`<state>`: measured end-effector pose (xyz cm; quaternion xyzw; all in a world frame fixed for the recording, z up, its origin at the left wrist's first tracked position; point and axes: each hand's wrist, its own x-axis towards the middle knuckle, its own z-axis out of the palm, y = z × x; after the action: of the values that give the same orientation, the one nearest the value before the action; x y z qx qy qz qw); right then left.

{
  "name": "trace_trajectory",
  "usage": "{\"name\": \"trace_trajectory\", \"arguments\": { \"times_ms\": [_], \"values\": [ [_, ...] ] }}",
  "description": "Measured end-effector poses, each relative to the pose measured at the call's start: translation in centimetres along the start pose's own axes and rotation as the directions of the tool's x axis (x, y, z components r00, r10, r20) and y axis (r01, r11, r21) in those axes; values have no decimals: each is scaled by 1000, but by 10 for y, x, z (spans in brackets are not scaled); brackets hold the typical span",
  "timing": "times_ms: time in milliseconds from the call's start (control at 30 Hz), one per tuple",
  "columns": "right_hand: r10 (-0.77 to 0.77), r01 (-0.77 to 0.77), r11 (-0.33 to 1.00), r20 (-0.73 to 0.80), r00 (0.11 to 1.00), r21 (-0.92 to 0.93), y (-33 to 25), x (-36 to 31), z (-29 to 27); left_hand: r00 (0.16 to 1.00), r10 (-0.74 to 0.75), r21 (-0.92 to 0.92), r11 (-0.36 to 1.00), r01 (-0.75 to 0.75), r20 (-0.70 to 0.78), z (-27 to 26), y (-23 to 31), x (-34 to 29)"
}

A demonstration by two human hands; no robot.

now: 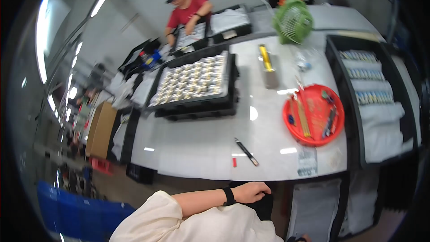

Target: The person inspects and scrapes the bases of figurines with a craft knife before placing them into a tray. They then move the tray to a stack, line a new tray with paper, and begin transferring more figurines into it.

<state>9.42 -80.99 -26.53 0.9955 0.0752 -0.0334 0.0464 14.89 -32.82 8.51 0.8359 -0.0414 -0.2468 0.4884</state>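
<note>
My left hand (251, 192) sits just below the near edge of the white table (197, 143), a black band on its wrist. Its fingers are curled on a black object (265, 207) held against my body; what kind of object I cannot tell. My right hand is out of the picture. On the table, closest to my left hand, lie a black pen-like tool (246, 151) and a small red piece (234, 162).
A red round basin (313, 140) holds several tools. A black tray (192, 80) holds rows of small metallic parts. A long black tray (380, 107) with white cloth lines the right side. At the far end are a green fan (293, 20) and a person in a red shirt (186, 12).
</note>
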Motion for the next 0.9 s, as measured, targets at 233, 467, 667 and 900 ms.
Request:
{"name": "trace_trajectory", "arguments": {
  "times_ms": [233, 467, 667, 900],
  "values": [
    [-485, 510, 860, -358, 798, -28, -80, 260, -34, 862, 3, -88, 995, -55, -507, -42, -15, -70],
    [-607, 685, 723, -559, 564, -94, -195, 359, -105, 520, -119, -78, 992, 100, -846, -108, -75, -171],
    [-621, 725, 670, -654, 433, -156, -272, 369, -165, 272, -133, -86, 981, 176, -953, -172, -147, -280],
    [-609, 736, 641, -728, 314, -220, -394, 327, -255, 254, -165, -85, 950, 300, -953, -278, -258, -442]
  ]
}}
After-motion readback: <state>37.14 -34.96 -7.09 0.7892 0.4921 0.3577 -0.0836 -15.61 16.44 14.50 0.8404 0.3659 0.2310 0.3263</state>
